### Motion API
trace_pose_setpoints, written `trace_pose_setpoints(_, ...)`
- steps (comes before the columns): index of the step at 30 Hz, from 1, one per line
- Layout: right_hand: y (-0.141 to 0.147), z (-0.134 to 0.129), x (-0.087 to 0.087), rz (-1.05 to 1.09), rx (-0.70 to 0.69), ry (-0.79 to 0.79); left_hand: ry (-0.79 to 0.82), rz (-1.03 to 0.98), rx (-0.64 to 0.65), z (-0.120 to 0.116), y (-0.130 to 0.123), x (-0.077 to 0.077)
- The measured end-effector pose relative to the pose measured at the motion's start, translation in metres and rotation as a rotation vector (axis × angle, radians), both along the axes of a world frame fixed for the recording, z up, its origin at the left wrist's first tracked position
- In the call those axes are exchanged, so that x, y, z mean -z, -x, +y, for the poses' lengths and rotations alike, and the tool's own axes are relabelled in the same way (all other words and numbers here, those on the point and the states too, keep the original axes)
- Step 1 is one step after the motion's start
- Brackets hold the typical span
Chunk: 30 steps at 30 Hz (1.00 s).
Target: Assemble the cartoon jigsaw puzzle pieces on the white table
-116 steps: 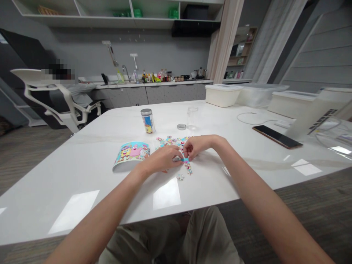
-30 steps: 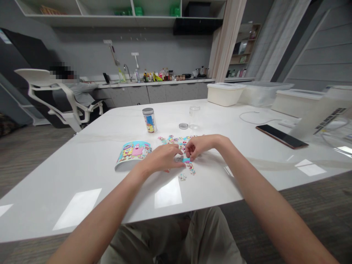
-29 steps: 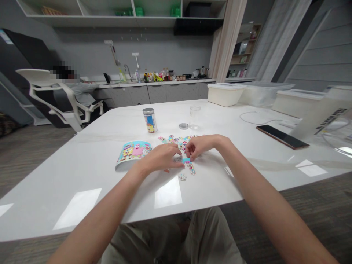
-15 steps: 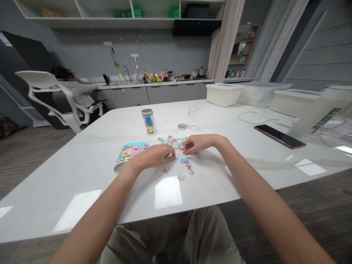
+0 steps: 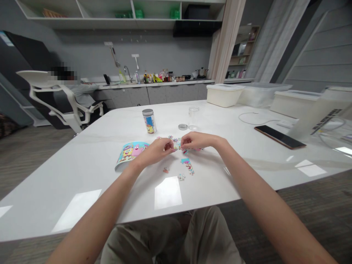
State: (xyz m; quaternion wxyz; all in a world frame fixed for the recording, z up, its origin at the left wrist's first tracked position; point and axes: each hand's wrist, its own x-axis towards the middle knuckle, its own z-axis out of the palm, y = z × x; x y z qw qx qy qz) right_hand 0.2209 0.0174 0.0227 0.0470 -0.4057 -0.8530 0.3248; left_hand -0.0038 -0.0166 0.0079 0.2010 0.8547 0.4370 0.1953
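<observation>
My left hand (image 5: pixel 158 150) is closed in a pinch at the near left side of a pile of jigsaw puzzle pieces (image 5: pixel 176 140), a small piece at its fingertips mostly hidden. Facing it, my right hand (image 5: pixel 196 140) has its fingers curled together over the pile, with a red and teal piece at the tips. Part of the pile lies hidden behind both hands. Nearer me is a joined strip of pieces (image 5: pixel 188 165), blue at its top. A single pinkish piece (image 5: pixel 165 170) and a pale piece (image 5: pixel 181 177) lie apart from it.
A curled cartoon picture sheet (image 5: pixel 128 154) lies beside my left forearm. Behind the pile stand a printed jar (image 5: pixel 149 121), a clear jar (image 5: pixel 193 119) and a lid (image 5: pixel 183 127). A phone (image 5: pixel 279 136) and storage boxes (image 5: pixel 224 95) are at the right. A person sits at the far left.
My left hand has lifted slightly and moved up toward the pile, taking its small piece from beside the strip. My right hand has shifted slightly left, bringing the fingertips closer together.
</observation>
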Motion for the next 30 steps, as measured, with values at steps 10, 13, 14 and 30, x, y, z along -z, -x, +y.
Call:
trace_pose_setpoints(10, 0.006, -0.005, -0.008, 0.214, -0.117, -0.007, 0.432, -0.413, -0.059, 0.004, -0.006, 0.005)
trace_pose_setpoints(13, 0.006, -0.007, -0.01, 0.229, -0.106, 0.008, 0.458, -0.415, -0.018, 0.003, -0.005, 0.002)
trace_pose_setpoints(14, 0.006, -0.007, -0.011, 0.232, -0.107, 0.013, 0.467, -0.416, -0.008, 0.003, -0.005, 0.001)
trace_pose_setpoints(30, 0.004, -0.008, -0.011, 0.215, -0.136, 0.071, 0.491, -0.502, 0.049, 0.001, -0.008, 0.003)
